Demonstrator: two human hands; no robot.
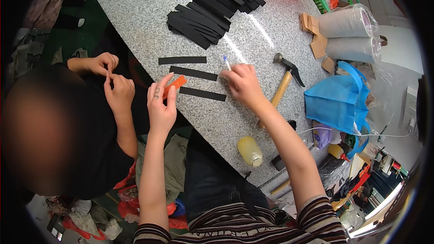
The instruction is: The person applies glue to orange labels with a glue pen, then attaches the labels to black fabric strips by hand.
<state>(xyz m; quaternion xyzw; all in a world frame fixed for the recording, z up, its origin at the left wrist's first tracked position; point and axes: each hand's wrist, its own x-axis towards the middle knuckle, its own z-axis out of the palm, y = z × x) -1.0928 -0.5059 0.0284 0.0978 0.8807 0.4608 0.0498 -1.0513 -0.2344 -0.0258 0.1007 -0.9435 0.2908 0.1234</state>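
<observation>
**Inspector:** Work surface?
**Assistant:** A grey speckled stone table [135, 9] with a rounded edge, running from upper left to lower right.
**Inspector:** Light?
**Assistant:** Overhead. Two bright streaks reflect off the tabletop at upper centre.
**Inspector:** Floor?
**Assistant:** A dark green floor [88, 29] at upper left and heaped cloth [126, 196] at lower left.
**Inspector:** Walls?
**Assistant:** A white wall [402, 47] at far right.

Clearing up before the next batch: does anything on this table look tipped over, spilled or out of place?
The yellow bottle lies on its side at the near edge of the table, just below the hammer. No spill shows. The three laid-out black strips look orderly.
</observation>
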